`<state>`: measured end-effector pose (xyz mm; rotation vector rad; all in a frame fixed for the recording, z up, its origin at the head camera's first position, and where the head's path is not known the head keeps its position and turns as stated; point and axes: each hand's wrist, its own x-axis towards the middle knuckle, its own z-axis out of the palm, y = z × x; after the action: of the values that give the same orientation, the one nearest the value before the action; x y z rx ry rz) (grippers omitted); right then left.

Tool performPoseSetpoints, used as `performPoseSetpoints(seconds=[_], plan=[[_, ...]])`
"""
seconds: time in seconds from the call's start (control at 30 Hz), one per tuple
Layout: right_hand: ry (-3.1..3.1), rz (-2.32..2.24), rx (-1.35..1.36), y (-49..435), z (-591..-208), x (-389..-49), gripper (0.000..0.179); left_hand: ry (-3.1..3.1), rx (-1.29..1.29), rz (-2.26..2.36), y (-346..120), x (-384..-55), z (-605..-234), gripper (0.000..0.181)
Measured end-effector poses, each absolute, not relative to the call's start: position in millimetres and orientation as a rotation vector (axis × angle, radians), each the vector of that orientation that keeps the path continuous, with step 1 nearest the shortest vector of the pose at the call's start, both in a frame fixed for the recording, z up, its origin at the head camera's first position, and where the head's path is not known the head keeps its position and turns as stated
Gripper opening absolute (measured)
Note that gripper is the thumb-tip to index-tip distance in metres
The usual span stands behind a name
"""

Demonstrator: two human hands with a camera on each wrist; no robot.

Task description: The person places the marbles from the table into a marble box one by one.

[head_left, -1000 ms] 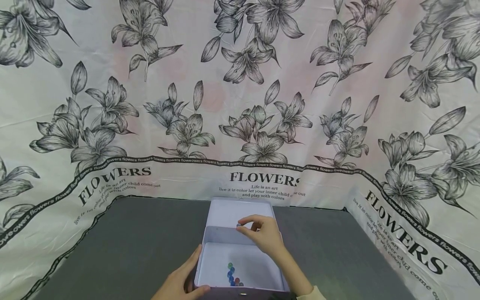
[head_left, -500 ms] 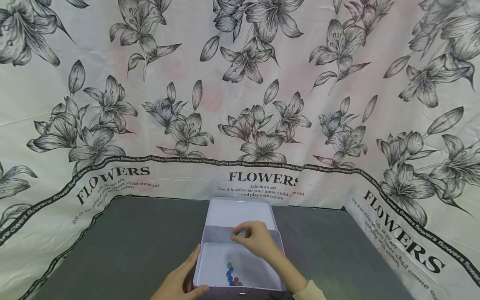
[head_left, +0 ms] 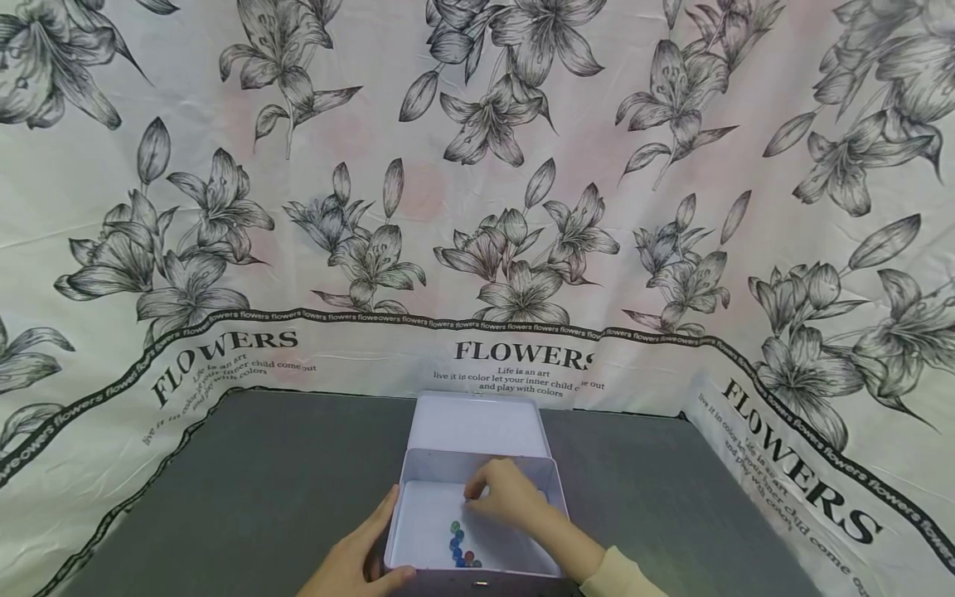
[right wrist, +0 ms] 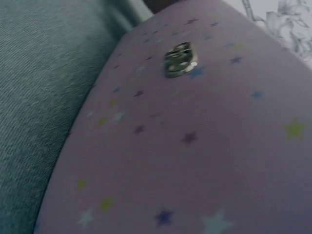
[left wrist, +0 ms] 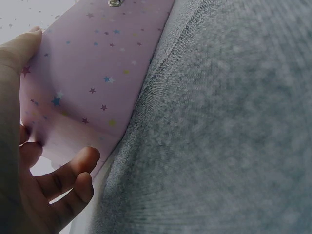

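Observation:
A pale lilac hinged box (head_left: pixel 418 514) stands with its lid (head_left: pixel 477 423) laid back. Inside, a crooked line of small round marbles (head_left: pixel 457 544) runs toward the front wall: green at the far end, several blue, one red and a greyish one. My right hand (head_left: pixel 507 493) reaches into the box, thumb and fingertips pinched together just beyond the green marble. The small marble in that pinch is mostly hidden by the fingers. At the box's front left corner my left hand (head_left: pixel 358 547) grips the wall, thumb along the front, fingers along the side.
A dark grey tabletop (head_left: pixel 298 473) lies around the box. White flower-printed cloth (head_left: pixel 522 249) rises behind and along both sides. The star-printed front of the box carries a metal clasp (right wrist: pixel 180 59). Grey fabric (left wrist: pixel 219 122) lies close to that front.
My right hand has come down from above the box's back edge into the box, toward the marbles, carrying a small marble. The left hand stays at the corner.

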<state>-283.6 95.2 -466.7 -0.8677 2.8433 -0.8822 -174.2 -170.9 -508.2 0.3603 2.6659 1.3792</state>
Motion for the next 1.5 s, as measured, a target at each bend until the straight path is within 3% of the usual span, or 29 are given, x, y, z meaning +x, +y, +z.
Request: performPoseSetpoints(seconds=[0.63, 1.07, 1.5], plan=[[2.879, -0.829, -0.857, 94.7, -464.4, -283.8, 0.009, 2.667, 0.378, 1.394, -170.8, -174.4, -508.1, 0.108], [2.862, -1.317, -0.766, 113.1, -447.6, -277.8, 0.012, 2.653, 0.444, 1.452, -165.7, -173.0, -510.5, 0.106], [2.783, -1.754, -0.467, 136.6, -443.5, -274.9, 0.016, 2.717, 0.455, 1.4, -165.1, -169.6, -508.1, 0.109]])
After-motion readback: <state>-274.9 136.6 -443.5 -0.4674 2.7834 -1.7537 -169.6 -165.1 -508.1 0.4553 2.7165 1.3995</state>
